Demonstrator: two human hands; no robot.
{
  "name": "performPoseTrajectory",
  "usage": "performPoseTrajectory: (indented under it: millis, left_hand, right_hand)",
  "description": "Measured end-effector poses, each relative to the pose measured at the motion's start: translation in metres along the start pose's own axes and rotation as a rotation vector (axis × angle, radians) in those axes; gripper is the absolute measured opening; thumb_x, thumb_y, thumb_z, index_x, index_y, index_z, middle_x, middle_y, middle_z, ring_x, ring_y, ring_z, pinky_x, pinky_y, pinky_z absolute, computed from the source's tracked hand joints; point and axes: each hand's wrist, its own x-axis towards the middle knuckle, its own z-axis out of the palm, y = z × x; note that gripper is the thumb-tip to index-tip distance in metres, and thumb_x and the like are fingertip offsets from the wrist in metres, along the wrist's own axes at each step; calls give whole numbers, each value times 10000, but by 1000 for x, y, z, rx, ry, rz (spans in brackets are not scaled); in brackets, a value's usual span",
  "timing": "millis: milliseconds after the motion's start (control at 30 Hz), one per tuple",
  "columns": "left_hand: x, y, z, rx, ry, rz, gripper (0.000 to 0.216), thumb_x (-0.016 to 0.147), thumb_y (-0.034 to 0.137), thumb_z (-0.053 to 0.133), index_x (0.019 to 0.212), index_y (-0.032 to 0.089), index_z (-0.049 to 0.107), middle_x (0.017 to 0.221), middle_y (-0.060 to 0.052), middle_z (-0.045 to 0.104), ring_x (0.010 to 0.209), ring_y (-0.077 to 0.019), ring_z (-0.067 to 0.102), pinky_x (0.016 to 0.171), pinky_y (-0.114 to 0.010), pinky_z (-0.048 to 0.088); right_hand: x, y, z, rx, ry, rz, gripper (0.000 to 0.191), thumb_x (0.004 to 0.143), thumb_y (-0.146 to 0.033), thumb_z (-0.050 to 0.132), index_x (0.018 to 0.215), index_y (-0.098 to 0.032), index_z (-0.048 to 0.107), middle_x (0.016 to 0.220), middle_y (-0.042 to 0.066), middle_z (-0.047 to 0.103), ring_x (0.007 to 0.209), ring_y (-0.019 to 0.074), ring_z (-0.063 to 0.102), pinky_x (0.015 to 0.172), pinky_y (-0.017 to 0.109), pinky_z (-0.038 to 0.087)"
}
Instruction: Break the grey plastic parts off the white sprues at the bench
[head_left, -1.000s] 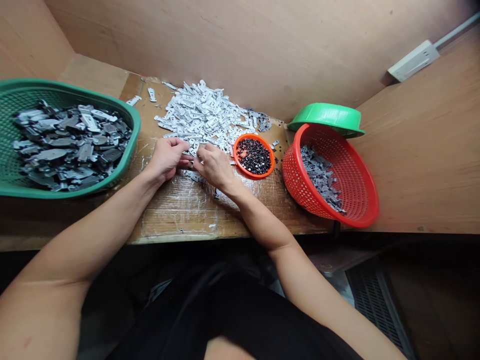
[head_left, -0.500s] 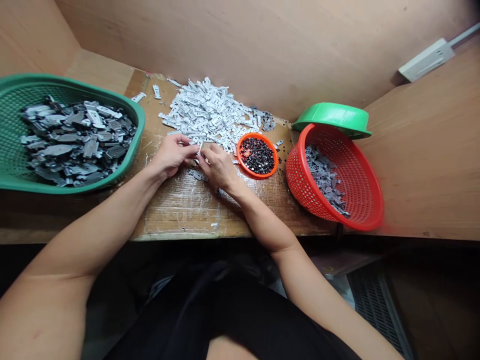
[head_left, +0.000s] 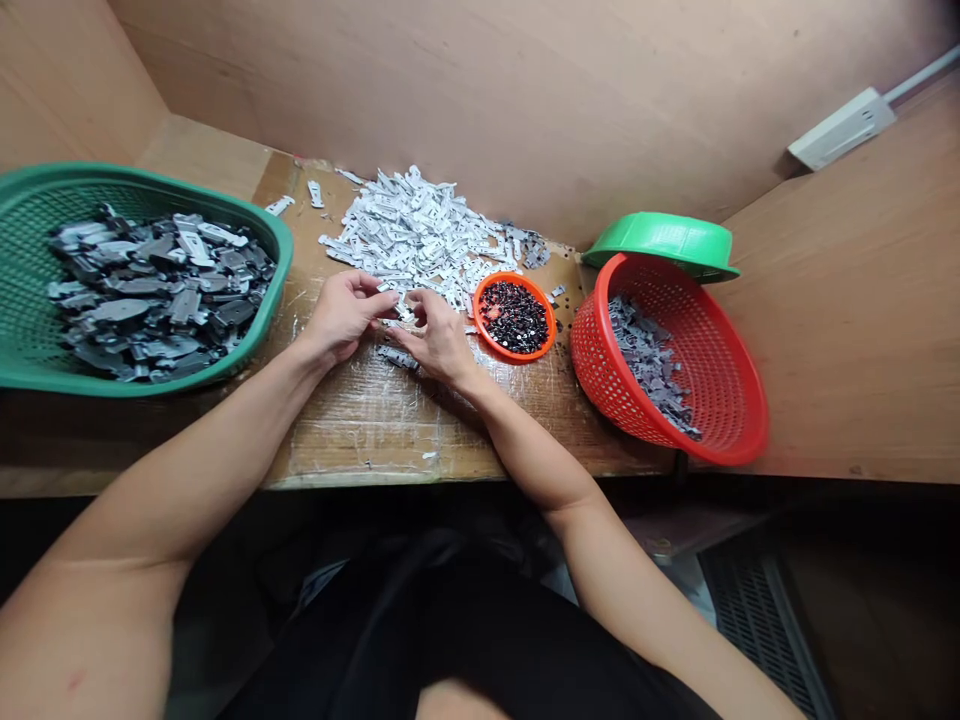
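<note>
In the head view, my left hand [head_left: 346, 312] is closed, thumb and fingertips pinched on a small light-grey metal plate [head_left: 405, 311] in front of the pale pile. My right hand [head_left: 441, 342] is just right of it, thumb and forefinger spread apart around the plate's near end. Whether its fingertips touch the plate I cannot tell. Below the hands, a few darker metal pieces [head_left: 397, 357] lie on the table, partly covered by my right hand. Beside my right hand stands an orange bowl [head_left: 480, 335] of small dark rivet-like pieces.
A heap of pale metal plates [head_left: 427, 225] lies against the back wall. On the left stands a green basket [head_left: 283, 260] filled with metal assemblies. A tilted red basket [head_left: 731, 385] with grey parts is at the right, a bright green basin [head_left: 660, 240] behind it.
The fingers of my right hand have come apart from a pinch beside the left fingertips. My left hand stays in nearly the same place. The view has shifted slightly.
</note>
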Motion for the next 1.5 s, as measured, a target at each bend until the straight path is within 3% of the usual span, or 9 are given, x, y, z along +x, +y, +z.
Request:
performPoseTrajectory:
  millis: [167,300,500,667,833,933,1133,1333,1500]
  left_hand:
    - [7,-13,-3,20,-32,45,383,770,12,939,859,217,627,686,11,698,534,-119,622,421,-185,376]
    - [10,-17,-4,25,-37,69,378,766,38,954,875,221,641,682,5,697,579,-157,673,443,-200,415]
    - [7,-12,-3,26,-33,83,365,754,-14,909,868,206,641,667,23,680,521,-113,577,464,-208,387]
    - [7,-11,-2,18,-46,103,363,741,-37,867,844,210,622,615,51,635,474,-93,508,452,-209,370]
    - [8,-12,-3,19,-42,134,381,731,-6,890,843,221,605,660,45,651,497,-94,522,459,-215,386]
    - [8,-13,-4,62,-39,151,392,722,19,920,838,224,606,672,31,664,535,-117,566,464,-221,399]
    - [8,-14,-4,55,-31,151,377,715,4,898,817,218,605,658,45,635,497,-99,517,453,-216,401]
    - [11,-10,-6,-34,9,89,367,739,5,879,872,215,609,694,35,657,550,-107,602,489,-185,453]
    - [10,-8,-6,-36,39,55,329,743,16,874,944,199,689,688,17,677,557,-116,608,508,-194,487]
  right_hand:
    - [-1,1,5,8,67,-65,385,1037,-279,845,1336,-204,617,1313,153,719,1179,291,682,1080,488,604]
    - [0,2,5,33,76,-98,285,1050,-259,809,1258,-209,621,1240,128,721,1164,286,677,1081,485,596]
    - [2,0,0,118,60,-87,228,1058,-279,778,1229,-218,640,1173,100,736,1114,267,687,1062,464,586]
    - [3,-7,-5,323,51,99,419,935,-365,921,1238,-238,661,1162,75,748,1081,248,696,997,427,608]
    - [4,-18,-9,921,-78,494,583,798,-611,1030,1091,-241,687,926,3,733,830,161,709,658,257,574]
    - [4,-25,-10,1131,-124,650,577,770,-606,1060,998,-239,677,855,-7,760,746,133,737,579,205,550]
    - [4,-32,-9,1226,-69,684,548,747,-419,1103,1020,-240,663,851,-22,809,768,142,792,613,203,615]
    - [6,-28,-9,1149,3,658,418,817,-342,1024,970,-231,651,803,-47,740,710,104,705,618,185,612]
    - [7,-31,-13,1192,-10,634,589,758,-370,1067,1125,-256,620,939,-27,759,867,157,801,684,244,662]
